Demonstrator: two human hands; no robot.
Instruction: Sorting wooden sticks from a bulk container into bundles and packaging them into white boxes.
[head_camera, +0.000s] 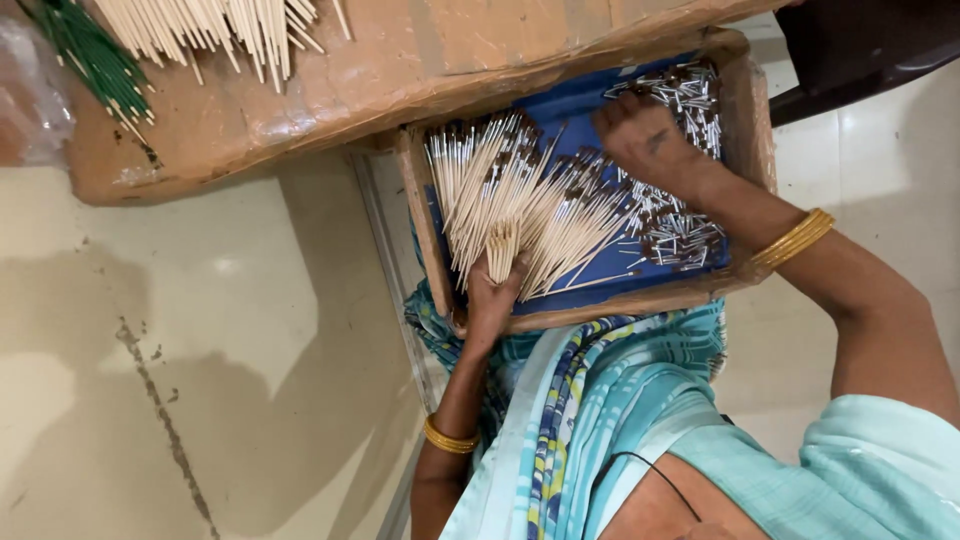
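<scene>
The left hand (492, 288) grips a bunch of thin sticks (502, 245) while the right hand (640, 140) rests among sticks in the tray (420, 215).

I am in a small hand-work shop on a pale tiled floor (200, 330). A shallow wooden tray (418, 215) on my lap is full of thin sticks (500, 190) and small metal pieces (690, 95). Beyond the tray, a cardboard board (400, 70) carries more pale and green sticks (95, 60).

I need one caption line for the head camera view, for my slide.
Left hand grips a small bundle of sticks over a blue-lined tray; right hand rests among tipped sticks.
</scene>
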